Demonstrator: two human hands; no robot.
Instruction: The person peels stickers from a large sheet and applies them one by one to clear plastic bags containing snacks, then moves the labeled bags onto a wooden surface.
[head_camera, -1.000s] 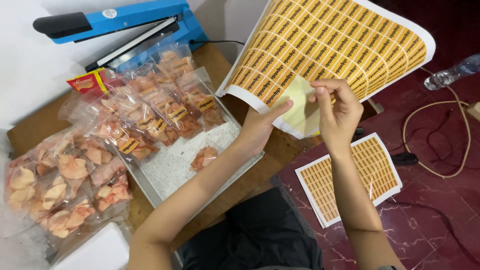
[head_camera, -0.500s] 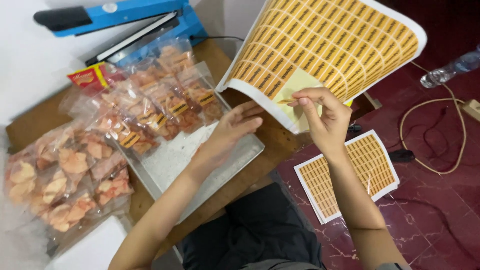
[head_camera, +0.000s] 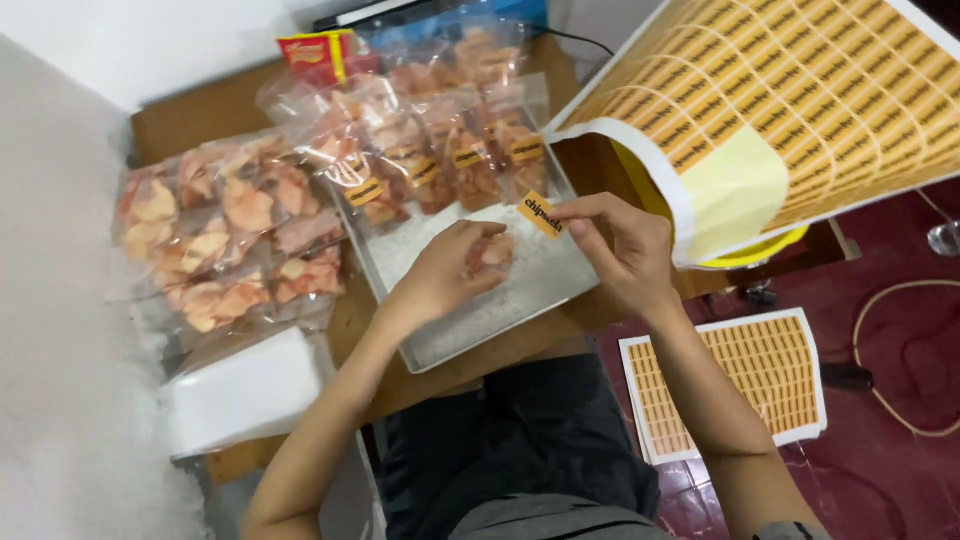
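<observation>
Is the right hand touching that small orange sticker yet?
Touching. The head view shows the right hand pinching the small orange sticker by its edge between fingertips, above the metal tray.

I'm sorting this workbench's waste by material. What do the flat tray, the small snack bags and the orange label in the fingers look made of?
The shallow rectangular grey tray looks like metal, dull and mottled with a raised rim. The small clear snack bags look like thin glossy plastic film: contents show through and the surface glints. The small orange rectangular sticker, pinched by the right hand, looks like matte paper, probably adhesive-backed.
</observation>
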